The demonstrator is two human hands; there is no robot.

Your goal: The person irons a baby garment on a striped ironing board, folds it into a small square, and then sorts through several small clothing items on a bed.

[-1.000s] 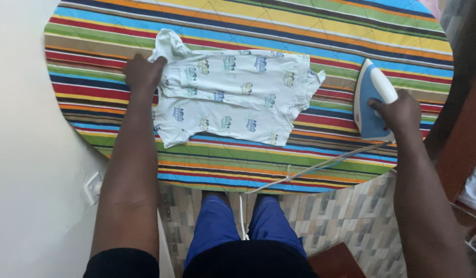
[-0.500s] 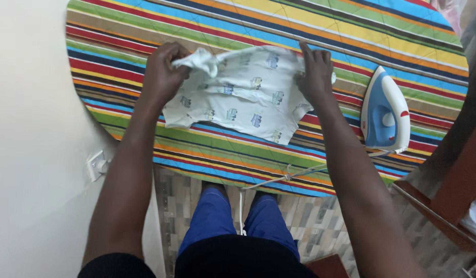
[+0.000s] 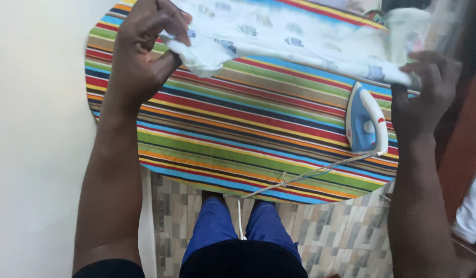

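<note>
My left hand (image 3: 140, 49) is clenched on one end of the pale printed baby garment (image 3: 294, 38), the cloth bunched between thumb and fingers; my right hand (image 3: 420, 98) pinches the other end, fingers curled round the hem; the garment hangs stretched between them, lifted off the striped ironing pad (image 3: 238, 139), above its far half; the blue and white iron (image 3: 367, 123) stands on the pad just beside my right hand, below the garment's right end; its cord (image 3: 299, 177) trails over the pad's near edge toward my blue trousers (image 3: 232, 226).
</note>
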